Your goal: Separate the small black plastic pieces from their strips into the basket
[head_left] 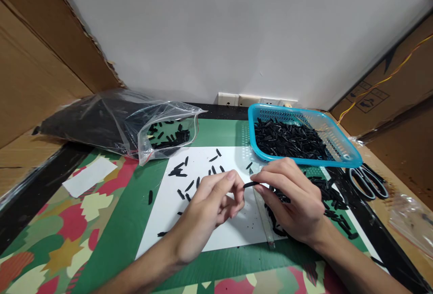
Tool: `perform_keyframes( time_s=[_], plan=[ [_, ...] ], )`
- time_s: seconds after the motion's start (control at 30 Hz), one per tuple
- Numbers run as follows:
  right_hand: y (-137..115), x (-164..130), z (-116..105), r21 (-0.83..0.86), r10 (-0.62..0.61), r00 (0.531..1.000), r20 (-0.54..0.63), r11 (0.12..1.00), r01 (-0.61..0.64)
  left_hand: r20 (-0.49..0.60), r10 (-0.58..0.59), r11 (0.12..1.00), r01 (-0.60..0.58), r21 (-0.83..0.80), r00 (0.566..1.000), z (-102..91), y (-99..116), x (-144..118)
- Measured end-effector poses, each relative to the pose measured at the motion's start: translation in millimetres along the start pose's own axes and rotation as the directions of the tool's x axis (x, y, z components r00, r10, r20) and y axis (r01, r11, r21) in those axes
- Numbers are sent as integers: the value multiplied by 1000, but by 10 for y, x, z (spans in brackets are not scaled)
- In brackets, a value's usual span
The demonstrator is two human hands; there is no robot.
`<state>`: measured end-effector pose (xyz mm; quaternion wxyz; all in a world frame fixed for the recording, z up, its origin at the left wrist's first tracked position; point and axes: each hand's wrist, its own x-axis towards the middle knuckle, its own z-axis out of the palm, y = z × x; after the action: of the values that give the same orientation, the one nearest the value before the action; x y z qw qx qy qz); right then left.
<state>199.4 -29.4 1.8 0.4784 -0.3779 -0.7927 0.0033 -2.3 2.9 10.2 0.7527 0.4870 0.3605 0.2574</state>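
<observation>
Nearby, right hand (pixel 294 199) pinches black piece (pixel 251 185); left hand (pixel 211 204) curled; basket (pixel 338 149) behind.

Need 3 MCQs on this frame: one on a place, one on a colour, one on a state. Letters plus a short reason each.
1. Where do the scissors lie?
A. right of the basket's near corner
B. on the white sheet
C. inside the plastic bag

2. What colour is the basket holding the black pieces?
A. red
B. blue
C. yellow

3. What is the right hand doing?
A. resting flat on the mat
B. gripping the scissors
C. pinching a small black piece

Answers:
1 A: the scissors sit on the table edge just right of the basket, off the white sheet and far from the plastic bag.
2 B: its mesh walls and rim are blue.
3 C: thumb and forefinger hold the black piece, its free end pointing at the left hand, whose fingertips are close by.
</observation>
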Motion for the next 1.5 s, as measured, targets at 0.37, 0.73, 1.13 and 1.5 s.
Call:
perform_keyframes(
  time_s=[0.37, 0.73, 1.13, 1.5],
  plan=[
    [129, 13, -86, -212, 13, 1000, -19, 977, -17, 44, -92, 982, 98, -159, 995, -41, 61, 33],
    [-174, -42, 275, 73, -141, 925, 354, 990, 123, 27, -92, 990, 88, 111, 995, 109, 10, -127],
    [-10, -66, 113, 137, 231, 971, 58, 962, -237, -35, 110, 985, -105, 134, 993, -43, -19, 28],
    [24, -90, 71, 263, 308, 947, 87, 910, -320, 79, 120, 975, -133, 177, 990, 0, 7, -60]
  ],
)
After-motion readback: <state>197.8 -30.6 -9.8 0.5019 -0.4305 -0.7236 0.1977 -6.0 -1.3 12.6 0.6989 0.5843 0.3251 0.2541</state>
